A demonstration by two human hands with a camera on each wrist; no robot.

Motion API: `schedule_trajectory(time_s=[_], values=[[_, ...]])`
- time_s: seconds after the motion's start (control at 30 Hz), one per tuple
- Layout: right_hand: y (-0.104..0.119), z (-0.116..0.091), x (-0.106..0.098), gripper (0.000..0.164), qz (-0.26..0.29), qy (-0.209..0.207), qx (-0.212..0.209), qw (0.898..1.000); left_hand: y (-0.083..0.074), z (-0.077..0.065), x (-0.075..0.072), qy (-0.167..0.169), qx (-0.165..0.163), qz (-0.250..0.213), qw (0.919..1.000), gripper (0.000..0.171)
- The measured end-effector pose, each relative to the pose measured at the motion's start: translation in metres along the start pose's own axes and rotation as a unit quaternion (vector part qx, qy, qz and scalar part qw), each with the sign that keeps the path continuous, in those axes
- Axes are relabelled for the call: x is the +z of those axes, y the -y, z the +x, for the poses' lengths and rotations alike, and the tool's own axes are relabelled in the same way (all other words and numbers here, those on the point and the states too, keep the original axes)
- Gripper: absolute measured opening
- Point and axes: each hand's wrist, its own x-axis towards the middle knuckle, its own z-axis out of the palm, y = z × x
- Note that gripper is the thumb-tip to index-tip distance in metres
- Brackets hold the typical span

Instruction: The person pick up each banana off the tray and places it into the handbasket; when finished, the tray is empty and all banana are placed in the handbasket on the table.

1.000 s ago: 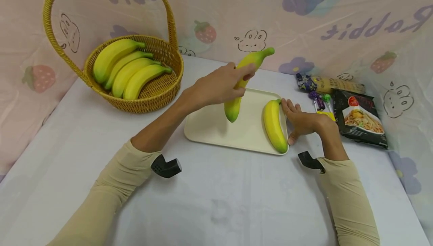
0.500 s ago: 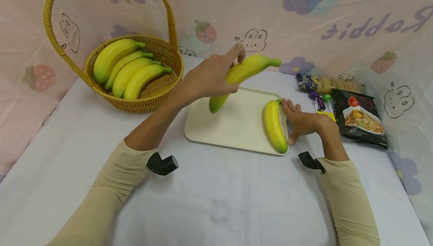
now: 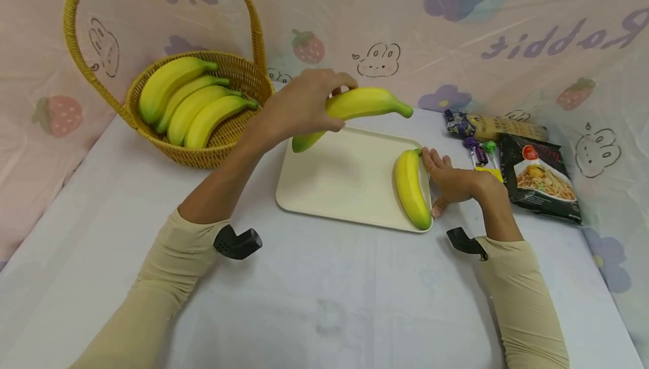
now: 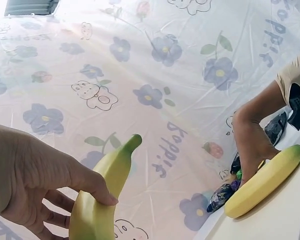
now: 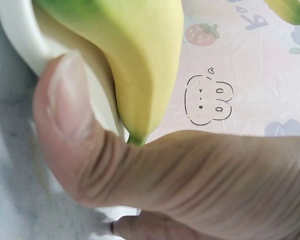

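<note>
My left hand [image 3: 304, 104] grips a yellow banana [image 3: 365, 102] above the tray's back left part, its stem pointing right. In the left wrist view thumb and fingers wrap this banana [image 4: 102, 200]. Below is a cream tray [image 3: 334, 189], where a second banana [image 3: 412, 189] lies along the right end. My right hand [image 3: 448, 180] rests at the tray's right edge, fingers extended. Its thumb [image 5: 65, 100] touches the rim in the right wrist view, beside the lying banana [image 5: 145, 55]. Back left, a wicker basket [image 3: 203, 159] holds several bananas [image 3: 172, 87].
The basket's tall handle [image 3: 73, 25] arches up at the left. Right of my right hand lie a black noodle packet [image 3: 539, 177], wrapped lollipops [image 3: 479, 152] and a long patterned package [image 3: 494, 127]. A printed curtain [image 3: 324, 19] hangs behind the white table [image 3: 355, 301].
My left hand has moved left with the banana, which has turned from nearly upright to more level. My right hand, the tray and the lying banana have stayed put.
</note>
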Motion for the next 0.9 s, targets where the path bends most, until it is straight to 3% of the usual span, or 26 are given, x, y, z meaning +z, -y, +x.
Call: schedule_trajectory(time_s=[0.6,0.73,0.9], values=[[0.0,-0.001,-0.001,0.155,0.004,0.002,-0.001,1.0,0.002,-0.008,-0.012,-0.008,-0.014,0.02,0.9997,0.062],[-0.001,-0.001,-0.001,0.155,0.002,0.001,0.0,1.0,0.005,-0.015,-0.022,-0.022,-0.038,0.008,0.999,0.06],[0.0,-0.001,-0.002,0.155,0.001,0.001,-0.002,1.0,0.021,-0.028,-0.038,-0.066,-0.078,-0.009,0.9947,0.063]])
